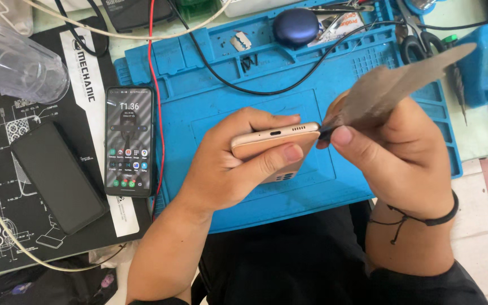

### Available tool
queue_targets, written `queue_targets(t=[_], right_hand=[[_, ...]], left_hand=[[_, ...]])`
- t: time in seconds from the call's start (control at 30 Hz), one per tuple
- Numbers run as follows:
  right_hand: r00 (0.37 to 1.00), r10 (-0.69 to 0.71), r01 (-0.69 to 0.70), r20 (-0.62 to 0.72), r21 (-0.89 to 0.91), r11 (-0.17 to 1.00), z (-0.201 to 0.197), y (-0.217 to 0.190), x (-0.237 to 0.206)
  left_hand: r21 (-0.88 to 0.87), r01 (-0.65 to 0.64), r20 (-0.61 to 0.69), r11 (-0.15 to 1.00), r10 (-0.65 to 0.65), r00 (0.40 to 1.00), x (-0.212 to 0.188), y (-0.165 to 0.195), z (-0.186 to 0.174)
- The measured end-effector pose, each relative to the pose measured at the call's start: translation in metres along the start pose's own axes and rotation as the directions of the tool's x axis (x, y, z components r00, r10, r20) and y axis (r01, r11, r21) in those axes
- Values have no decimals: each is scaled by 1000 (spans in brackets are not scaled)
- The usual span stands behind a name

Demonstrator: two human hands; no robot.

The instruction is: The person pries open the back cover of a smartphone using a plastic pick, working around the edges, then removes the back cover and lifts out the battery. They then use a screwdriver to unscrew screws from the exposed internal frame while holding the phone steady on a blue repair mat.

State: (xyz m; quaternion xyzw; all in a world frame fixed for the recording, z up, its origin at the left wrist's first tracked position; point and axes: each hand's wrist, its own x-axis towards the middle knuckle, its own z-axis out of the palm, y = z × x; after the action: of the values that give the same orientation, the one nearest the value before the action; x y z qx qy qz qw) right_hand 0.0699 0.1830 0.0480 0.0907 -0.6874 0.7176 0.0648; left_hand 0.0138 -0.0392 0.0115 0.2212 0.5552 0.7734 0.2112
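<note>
Fingers [280, 153] of our left hand [227, 164] are curled shut around a slim gold-coloured smartphone [275, 141], thumb pressed along its lower side, holding it edge-up above the blue silicone repair mat [199, 107] on the worktop. We see the phone's bottom edge facing us, with a small oval charging port in the middle and a row of tiny speaker holes beside it; a bit of its back shows below the thumb. Our right hand [402, 158] pinches a thin grey flat blade-like tool [396, 85], its tip meeting the right corner of the phone. That tool is blurred, so we cannot tell its exact shape or material. Most of the phone's body is hidden inside our left palm. To the left, a lit black smartphone [129, 141] lies at the mat's edge, and a dark-screened black phone [57, 178] lies on a black printed mat [7, 226], cut off at the frame.
</note>
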Motion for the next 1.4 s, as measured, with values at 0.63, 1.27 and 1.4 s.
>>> queue_targets(t=[0.63, 1.27, 1.4], right_hand=[[949, -246, 285, 196, -209, 936, -19, -13, -1], [941, -337, 297, 15, -513, 805, 5, 0, -45], [937, -343, 272, -64, -479, 834, 10, 3, -56]], left_hand=[[805, -414, 105, 426, 584, 805, -4, 41, 22], [786, -271, 137, 556, 270, 953, -20, 57, 53], [801, -246, 119, 546, 258, 959, -25, 58, 58]])
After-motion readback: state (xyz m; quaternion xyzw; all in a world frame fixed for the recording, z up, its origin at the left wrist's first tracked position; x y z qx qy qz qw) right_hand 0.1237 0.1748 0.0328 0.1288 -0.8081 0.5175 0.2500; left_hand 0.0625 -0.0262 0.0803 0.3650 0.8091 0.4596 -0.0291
